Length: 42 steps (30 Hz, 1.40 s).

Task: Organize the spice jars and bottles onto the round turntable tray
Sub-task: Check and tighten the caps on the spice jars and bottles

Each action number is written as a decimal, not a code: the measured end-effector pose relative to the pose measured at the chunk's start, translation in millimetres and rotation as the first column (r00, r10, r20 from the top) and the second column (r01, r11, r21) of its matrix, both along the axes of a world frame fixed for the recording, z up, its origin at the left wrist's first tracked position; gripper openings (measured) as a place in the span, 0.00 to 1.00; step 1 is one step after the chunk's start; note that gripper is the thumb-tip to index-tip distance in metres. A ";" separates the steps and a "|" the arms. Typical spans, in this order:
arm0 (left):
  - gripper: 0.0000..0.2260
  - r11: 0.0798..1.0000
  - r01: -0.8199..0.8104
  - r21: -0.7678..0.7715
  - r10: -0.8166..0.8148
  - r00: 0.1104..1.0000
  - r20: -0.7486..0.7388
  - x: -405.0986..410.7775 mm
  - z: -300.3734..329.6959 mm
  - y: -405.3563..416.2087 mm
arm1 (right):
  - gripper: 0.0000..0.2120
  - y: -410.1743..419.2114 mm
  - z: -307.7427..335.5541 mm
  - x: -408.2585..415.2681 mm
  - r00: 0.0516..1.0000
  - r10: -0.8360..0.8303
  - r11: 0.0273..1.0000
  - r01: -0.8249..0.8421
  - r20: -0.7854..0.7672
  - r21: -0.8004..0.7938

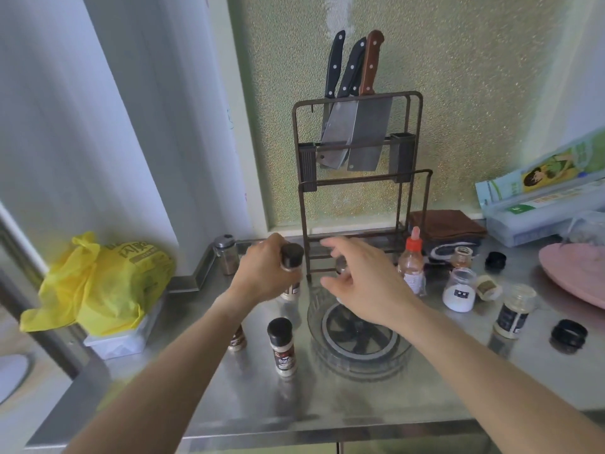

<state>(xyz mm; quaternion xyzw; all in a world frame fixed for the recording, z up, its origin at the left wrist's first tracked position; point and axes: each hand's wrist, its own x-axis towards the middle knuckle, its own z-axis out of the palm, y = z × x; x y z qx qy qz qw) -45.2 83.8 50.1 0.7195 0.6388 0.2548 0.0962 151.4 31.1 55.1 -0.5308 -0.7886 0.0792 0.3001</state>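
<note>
left hand: grip curled round a black-capped spice jar, held just left of the clear round turntable tray on the steel surface. right hand: fingers loosely spread above the tray's far rim, holding nothing. second capped jar: upright beside the tray.

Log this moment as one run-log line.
left hand: grips black-capped spice jar | right hand: open over turntable tray | tray: no jars seen | stage: first placement pending
</note>
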 end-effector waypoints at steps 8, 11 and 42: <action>0.15 0.960 -0.099 -0.262 0.054 0.983 -0.173 -18.5 -44.0 29.7 | 0.21 -9.5 -72.8 26.8 0.979 -0.078 0.968 0.120 0.188 -0.220; 0.15 0.956 -0.106 -0.273 0.051 0.978 -0.201 -18.7 -50.7 32.2 | 0.21 -7.4 -86.0 32.5 0.979 -0.088 0.953 0.136 0.184 -0.270; 0.28 0.934 0.342 -0.103 -0.274 0.872 0.405 351.1 -101.9 -49.7 | 0.27 -45.9 -104.4 326.0 0.678 -0.641 0.626 0.733 0.360 -0.266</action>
